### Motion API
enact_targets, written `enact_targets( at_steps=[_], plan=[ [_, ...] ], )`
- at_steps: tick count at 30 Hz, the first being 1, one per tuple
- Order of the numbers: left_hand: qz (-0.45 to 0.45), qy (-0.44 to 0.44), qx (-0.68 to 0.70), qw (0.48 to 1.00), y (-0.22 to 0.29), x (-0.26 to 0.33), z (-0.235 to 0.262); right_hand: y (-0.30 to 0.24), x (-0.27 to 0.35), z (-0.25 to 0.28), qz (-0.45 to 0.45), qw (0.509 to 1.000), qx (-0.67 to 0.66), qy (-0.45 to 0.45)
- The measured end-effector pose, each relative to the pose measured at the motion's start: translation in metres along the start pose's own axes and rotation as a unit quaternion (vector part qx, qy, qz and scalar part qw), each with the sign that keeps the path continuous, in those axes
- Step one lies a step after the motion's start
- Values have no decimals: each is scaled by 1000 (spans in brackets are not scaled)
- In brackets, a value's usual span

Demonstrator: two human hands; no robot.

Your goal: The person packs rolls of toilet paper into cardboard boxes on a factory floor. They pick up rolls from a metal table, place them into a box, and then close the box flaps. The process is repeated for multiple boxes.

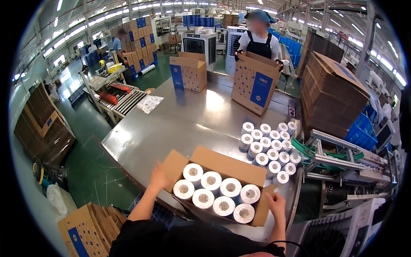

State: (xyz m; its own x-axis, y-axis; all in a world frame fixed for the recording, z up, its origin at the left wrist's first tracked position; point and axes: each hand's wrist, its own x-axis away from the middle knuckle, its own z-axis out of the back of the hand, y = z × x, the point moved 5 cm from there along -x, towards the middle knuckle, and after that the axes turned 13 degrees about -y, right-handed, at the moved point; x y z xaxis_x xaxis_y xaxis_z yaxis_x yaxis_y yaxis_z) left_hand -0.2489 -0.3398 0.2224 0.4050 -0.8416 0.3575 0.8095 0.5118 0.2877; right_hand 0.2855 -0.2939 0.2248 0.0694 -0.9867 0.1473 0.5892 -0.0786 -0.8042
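An open cardboard carton (227, 162) sits at the table's near edge, directly in front of me. Several upright white rolls (204, 198) with round cores stand in it in two rows. My left hand (158, 177) is at the carton's left end flap (174, 165), its fingers smeared by motion. At the other end, my right hand (277, 203) has its fingers closed at the edge of the right end flap (264, 203). The long far flap stands up behind the rolls, and my body hides part of the carton's near side.
More rolls (265, 143) stand grouped on the metal table (167, 124), beside a conveyor (338, 154) at the right. Across the table a person (259, 40) handles a tall carton (255, 83); another open carton (188, 73) stands left of it. Flattened cartons (332, 92) are stacked at right.
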Motion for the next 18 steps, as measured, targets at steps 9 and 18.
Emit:
enact_targets(
  at_steps=[9,18],
  plan=[
    [-234,-164,-45,957,118,62,-14,-11,-52,-113,38,961,80,-262],
    [-527,240,-34,814,224,-37,-96,40,31,-106,81,993,-13,81]
  ],
)
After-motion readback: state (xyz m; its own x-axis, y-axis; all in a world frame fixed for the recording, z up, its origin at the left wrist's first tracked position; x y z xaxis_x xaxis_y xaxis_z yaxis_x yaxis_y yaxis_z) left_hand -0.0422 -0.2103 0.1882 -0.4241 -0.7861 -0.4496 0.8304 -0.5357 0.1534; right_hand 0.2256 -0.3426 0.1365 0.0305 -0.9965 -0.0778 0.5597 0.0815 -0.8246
